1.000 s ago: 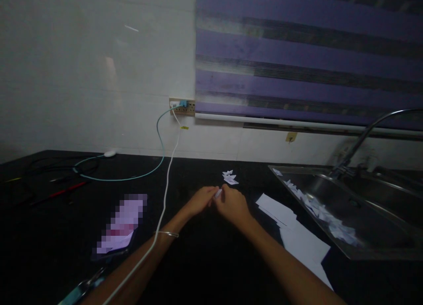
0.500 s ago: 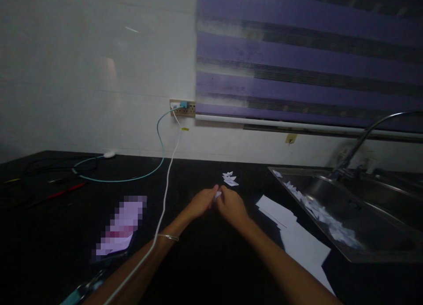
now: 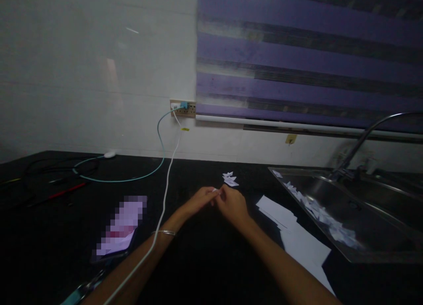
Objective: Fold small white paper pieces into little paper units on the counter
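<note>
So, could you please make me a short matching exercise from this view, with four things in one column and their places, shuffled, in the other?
Things:
1. Bracelet
2. Flat white sheets
3. Teal cable
4. Small paper piece

Places:
A. Held between the left hand and the right hand
B. Around the left wrist
C. Plugged into the wall socket
D. On the dark counter, between the right forearm and the sink

Right pairs: 1-B, 2-D, 3-C, 4-A.
</note>
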